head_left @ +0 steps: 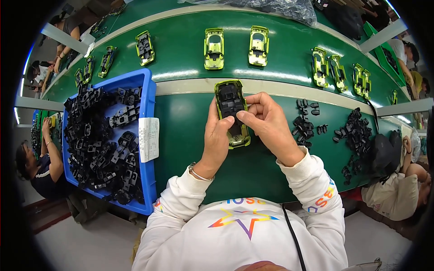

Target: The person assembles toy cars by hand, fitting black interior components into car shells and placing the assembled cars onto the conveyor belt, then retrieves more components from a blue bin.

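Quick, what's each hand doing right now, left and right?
Left hand: closed around the green toy car body, holding it underside up.
Right hand: fingers curled, thumb pressing the black insert in that car body.

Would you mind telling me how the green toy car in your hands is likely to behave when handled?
The toy car looks like a rigid plastic shell, probably light. Its glossy body may feel slippery. Held upside down between the left hand and right hand, it is unlikely to roll.

Bare green bench (190, 135) between blue bin (147, 108) and small black parts (305, 126) lies open.
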Tool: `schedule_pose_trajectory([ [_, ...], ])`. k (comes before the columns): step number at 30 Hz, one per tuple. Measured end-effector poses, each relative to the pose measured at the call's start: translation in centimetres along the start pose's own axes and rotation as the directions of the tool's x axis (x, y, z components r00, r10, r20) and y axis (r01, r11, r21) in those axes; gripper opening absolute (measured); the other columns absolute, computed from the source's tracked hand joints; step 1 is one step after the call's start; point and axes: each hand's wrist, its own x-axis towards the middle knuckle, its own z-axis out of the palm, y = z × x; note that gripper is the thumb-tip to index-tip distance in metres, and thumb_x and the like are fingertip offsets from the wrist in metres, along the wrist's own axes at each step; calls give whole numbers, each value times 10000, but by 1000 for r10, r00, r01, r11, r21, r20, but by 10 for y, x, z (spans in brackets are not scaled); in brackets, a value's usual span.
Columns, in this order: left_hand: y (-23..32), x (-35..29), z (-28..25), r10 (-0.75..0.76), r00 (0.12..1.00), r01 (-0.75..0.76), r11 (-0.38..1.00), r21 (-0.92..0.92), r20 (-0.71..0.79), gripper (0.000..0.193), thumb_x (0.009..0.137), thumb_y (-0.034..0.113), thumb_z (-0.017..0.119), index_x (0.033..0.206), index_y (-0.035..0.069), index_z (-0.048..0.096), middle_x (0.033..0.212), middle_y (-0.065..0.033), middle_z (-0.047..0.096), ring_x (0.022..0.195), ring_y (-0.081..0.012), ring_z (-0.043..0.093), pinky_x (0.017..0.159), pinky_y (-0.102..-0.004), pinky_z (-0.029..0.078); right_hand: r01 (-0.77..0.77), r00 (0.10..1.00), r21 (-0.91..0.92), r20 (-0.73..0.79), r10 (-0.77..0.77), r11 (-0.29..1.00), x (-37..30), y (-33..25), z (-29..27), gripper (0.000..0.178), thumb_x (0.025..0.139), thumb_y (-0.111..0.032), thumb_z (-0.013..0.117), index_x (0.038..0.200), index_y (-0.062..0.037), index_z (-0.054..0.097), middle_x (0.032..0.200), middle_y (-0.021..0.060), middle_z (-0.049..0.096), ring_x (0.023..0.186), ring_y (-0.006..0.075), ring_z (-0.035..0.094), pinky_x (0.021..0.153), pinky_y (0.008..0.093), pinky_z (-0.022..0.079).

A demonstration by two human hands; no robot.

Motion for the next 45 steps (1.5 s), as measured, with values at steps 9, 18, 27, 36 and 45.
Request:
schedule_pose_trajectory([
  [9, 20, 50, -13, 38, 978, -69, 987, -146, -206, 529, 871, 76, 431, 1391, -15, 399, 1305, -205, 596, 1116, -307, 649, 921, -434, 570, -23, 996, 71, 83, 17, 997, -4, -12, -21, 438, 934, -148, 686, 1319, 4, 544, 857, -13, 603, 708, 40, 521, 605, 213, 424],
  [18, 44, 200, -101, 334, 727, -251, 942, 221, -600, 462, 846, 13, 569, 1298, -78, 552, 1045, -71, 658, 895, -145, 625, 785, -282, 508, -48, 997, 3, -57, 48, 999, -52, -12, -81, 278, 961, -167, 661, 1187, -5, 652, 869, -9, 634, 793, 54, 562, 647, 208, 445],
  [27, 27, 258, -130, 581, 767, 136, 266, 954, -271, 575, 893, 324, 624, 1311, -62, 547, 1245, -288, 627, 1200, -479, 556, 1024, -498, 431, 56, 969, -399, -199, -146, 915, -77, 7, -100, 238, 899, -81, 699, 1129, -28, 678, 840, 13, 648, 705, 66, 565, 601, 225, 439],
  [36, -9, 207, -65, 560, 809, -43, -243, 969, 177, 806, 855, 548, 657, 1371, -50, 499, 1271, -247, 615, 1304, -405, 480, 1085, -511, 340, 251, 934, -911, 140, -328, 327, -93, 12, -67, 688, 718, -235, 849, 1319, -47, 573, 1188, 96, 617, 1118, 268, 558, 971, 410, 384],
  [45, -1, 226, -70, 372, 927, -10, 145, 989, -45, 657, 748, 302, 753, 1338, 68, 583, 1183, -153, 636, 1067, -347, 630, 895, -448, 520, 215, 938, -894, 77, -338, 393, -95, 26, -66, 584, 742, -90, 798, 1284, -40, 586, 1153, 98, 605, 1088, 278, 560, 962, 410, 401],
])
